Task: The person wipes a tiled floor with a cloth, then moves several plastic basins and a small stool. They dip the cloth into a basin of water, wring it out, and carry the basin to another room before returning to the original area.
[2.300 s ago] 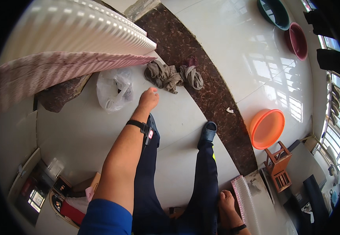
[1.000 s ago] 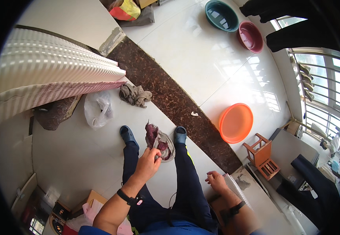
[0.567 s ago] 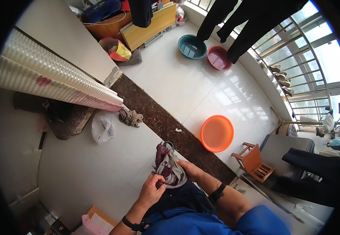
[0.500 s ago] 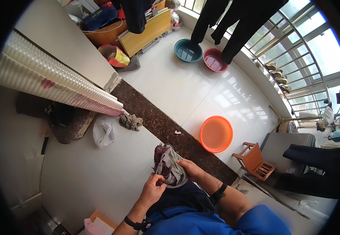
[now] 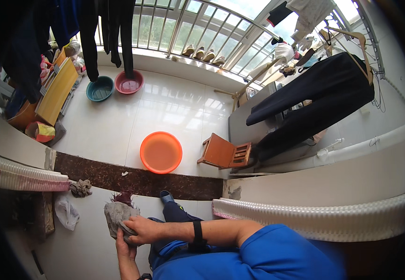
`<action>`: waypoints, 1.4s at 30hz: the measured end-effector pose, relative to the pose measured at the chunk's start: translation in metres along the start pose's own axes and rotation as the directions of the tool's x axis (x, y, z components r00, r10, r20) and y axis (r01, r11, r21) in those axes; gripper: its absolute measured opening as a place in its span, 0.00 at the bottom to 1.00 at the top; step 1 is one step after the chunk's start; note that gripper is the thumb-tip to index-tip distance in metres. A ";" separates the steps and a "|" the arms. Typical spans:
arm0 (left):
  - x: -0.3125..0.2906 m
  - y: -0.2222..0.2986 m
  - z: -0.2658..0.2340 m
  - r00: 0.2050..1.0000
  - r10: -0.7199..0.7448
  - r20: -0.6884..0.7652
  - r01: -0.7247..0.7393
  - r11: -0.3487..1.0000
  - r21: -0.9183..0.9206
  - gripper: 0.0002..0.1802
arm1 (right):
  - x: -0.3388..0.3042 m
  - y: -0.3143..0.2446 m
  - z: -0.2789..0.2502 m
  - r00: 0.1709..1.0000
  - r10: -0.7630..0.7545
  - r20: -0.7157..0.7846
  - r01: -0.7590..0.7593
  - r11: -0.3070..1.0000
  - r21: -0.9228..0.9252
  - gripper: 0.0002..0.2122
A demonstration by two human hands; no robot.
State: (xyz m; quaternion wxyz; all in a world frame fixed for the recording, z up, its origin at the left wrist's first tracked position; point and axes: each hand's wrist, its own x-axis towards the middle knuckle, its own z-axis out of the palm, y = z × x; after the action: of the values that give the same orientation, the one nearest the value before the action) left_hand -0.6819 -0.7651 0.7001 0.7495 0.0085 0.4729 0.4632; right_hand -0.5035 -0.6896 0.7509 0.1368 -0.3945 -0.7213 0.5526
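Low in front of my body I hold a grey cloth (image 5: 117, 214), bunched up, with a shaggy dark maroon part (image 5: 123, 198) sticking out at its far end. My left hand (image 5: 124, 246) grips the near edge from below. Fingers of my right hand (image 5: 141, 228) are closed on its right side, just above the left hand. Part of the left fingers is hidden by the folds. Beyond the cloth, on the tiles past the dark stone strip, stands an orange basin (image 5: 161, 171) of cloudy water, apart from both hands.
A small wooden chair (image 5: 219, 150) stands right of the basin. Teal (image 5: 88, 92) and pink (image 5: 141, 84) basins sit farther back under hanging dark trousers (image 5: 88, 42). A crumpled rag (image 5: 81, 187) and a plastic bag (image 5: 67, 212) lie left. Striped curtains (image 5: 314, 215) hang at both sides.
My view has swung to the right, so the room appears shifted left. The cloth has been turned, showing more grey. My right hand has moved across it, closer to the left hand.
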 end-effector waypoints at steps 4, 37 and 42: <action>0.008 -0.032 0.023 0.981 0.100 -0.164 -0.085 0.992 0.097 0.30 | -0.053 0.029 -0.050 0.991 -0.096 -0.095 0.079 0.984 -0.161 0.24; 0.194 -0.160 0.384 0.998 -0.043 0.043 0.010 0.813 0.582 0.27 | -0.454 0.328 -0.640 0.214 0.427 -0.879 0.277 0.836 0.474 0.17; 0.199 -0.189 0.397 0.996 0.045 -0.072 0.008 0.796 0.605 0.28 | -0.494 0.435 -0.623 0.074 0.856 -0.511 -0.528 0.468 0.709 0.16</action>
State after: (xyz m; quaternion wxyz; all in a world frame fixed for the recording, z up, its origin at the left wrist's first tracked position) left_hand -0.2431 -0.5646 0.6943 0.6829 0.2328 0.6264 0.2952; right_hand 0.3944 -0.5820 0.6937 0.2407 -0.8711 -0.1614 0.3965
